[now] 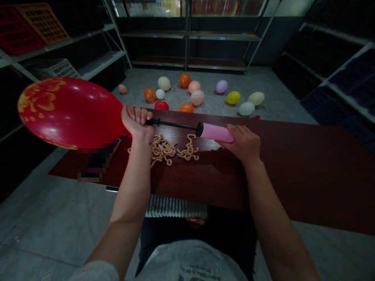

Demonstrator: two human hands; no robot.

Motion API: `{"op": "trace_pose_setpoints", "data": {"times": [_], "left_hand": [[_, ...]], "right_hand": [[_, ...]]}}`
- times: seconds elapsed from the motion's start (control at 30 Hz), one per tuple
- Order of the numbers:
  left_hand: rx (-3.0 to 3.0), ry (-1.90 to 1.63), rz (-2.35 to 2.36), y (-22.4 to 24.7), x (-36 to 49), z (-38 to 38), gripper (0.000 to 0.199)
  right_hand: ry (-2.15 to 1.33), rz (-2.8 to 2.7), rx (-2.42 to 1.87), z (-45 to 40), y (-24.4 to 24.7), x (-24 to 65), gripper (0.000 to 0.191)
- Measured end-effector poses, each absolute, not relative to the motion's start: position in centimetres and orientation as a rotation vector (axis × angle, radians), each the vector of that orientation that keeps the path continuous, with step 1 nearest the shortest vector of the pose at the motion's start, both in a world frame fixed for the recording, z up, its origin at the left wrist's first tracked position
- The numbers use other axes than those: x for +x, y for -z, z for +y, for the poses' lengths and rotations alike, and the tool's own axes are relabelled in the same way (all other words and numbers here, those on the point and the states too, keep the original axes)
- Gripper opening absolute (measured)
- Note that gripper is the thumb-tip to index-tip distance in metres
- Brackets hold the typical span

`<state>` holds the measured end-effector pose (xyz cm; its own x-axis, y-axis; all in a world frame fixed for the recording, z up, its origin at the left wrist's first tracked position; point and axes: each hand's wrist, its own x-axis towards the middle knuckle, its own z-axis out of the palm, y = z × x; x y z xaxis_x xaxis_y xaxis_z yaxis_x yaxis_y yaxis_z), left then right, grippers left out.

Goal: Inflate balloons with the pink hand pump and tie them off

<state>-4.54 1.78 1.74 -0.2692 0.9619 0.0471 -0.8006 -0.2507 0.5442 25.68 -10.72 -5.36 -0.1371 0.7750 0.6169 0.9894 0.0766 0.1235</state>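
A large red balloon [77, 113] with yellow flower prints is blown up at the left. My left hand [137, 120] is closed at its neck and around the black end of a balloon pump; the fingers hide the join between them. From there a thin black rod runs right into the pink barrel of the balloon pump [217, 133]. My right hand [244, 143] is wrapped around the barrel's right end. Under the rod, two piles of beige, twisted strands lie on the table, a larger pile [164, 149] and a smaller pile [190, 150].
The dark red-brown table [307, 168] stretches to the right. A blurred, phone-like object [101, 160] lies below the red balloon. Several blown-up balloons, among them an orange balloon [184, 80] and a yellow balloon [233, 97], lie on the floor beyond. Metal shelves [187, 35] stand around.
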Motion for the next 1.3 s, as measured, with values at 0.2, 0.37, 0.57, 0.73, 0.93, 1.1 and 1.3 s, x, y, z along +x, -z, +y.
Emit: {"op": "trace_pose_setpoints", "data": {"times": [0.2,0.37,0.57,0.73,0.93,1.1,1.3], "left_hand": [[0.636,-1.814,0.53,-1.6,-4.9,1.5,0.056],[0.716,-1.751,0.548,-2.0,-3.5,0.4,0.056],[0.602,-1.632,0.485,-2.0,0.8,-1.7,0.056],[0.561,-1.587,0.491,-1.5,2.2,-2.5,0.054],[0.556,-1.609,0.622,-1.5,1.1,-1.6,0.052],[0.565,-1.636,0.598,-1.4,-0.1,-0.6,0.053],[0.576,-1.681,0.55,-0.5,-2.1,1.3,0.054]], "right_hand": [[0.448,-1.962,-1.733,-10.9,5.1,24.6,0.063],[0.264,-1.992,-1.705,-10.8,4.8,23.1,0.064],[0.216,-2.014,-1.74,-10.9,4.5,20.5,0.064],[0.232,-2.0,-1.746,-10.9,4.6,20.1,0.062],[0.354,-1.99,-1.697,-10.5,4.8,20.1,0.065],[0.504,-1.994,-1.723,-10.7,4.4,20.9,0.06],[0.657,-2.007,-1.753,-10.9,4.5,22.9,0.055]]}}
